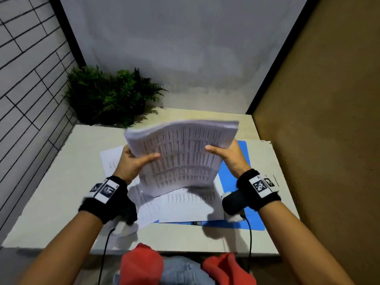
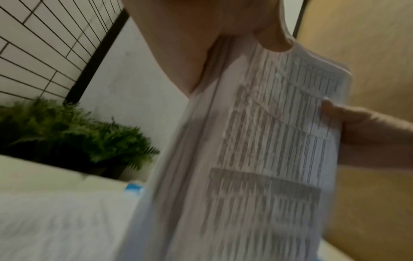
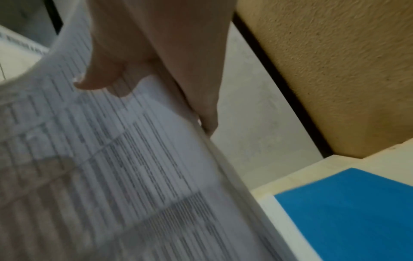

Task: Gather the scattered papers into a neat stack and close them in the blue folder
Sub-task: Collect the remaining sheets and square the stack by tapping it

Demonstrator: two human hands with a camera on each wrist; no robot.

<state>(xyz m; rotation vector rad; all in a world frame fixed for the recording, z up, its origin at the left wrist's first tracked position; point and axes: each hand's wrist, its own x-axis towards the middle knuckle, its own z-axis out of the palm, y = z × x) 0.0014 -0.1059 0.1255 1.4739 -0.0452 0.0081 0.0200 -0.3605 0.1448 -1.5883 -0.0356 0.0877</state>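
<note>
Head view: both hands hold a thick stack of papers [image 1: 181,153] up off the desk [image 1: 51,194].

Printed in columns, the stack stands tilted on its lower edge and bows between the hands. At its left edge the left hand [image 1: 133,163] grips it, thumb laid across the printed face, fingers behind. At its right edge the right hand [image 1: 228,155] grips it the same way, thumb on the face. Under and between the wrists, loose sheets [image 1: 185,204] lie overlapped on the blue folder [image 1: 232,179], which lies open and flat beneath the right hand, reaching past that wrist. One more sheet [image 1: 111,159] pokes out beyond the left hand. Farther off, past the left hand, a green fern [image 1: 109,95] sits at the desk's back corner.
</note>
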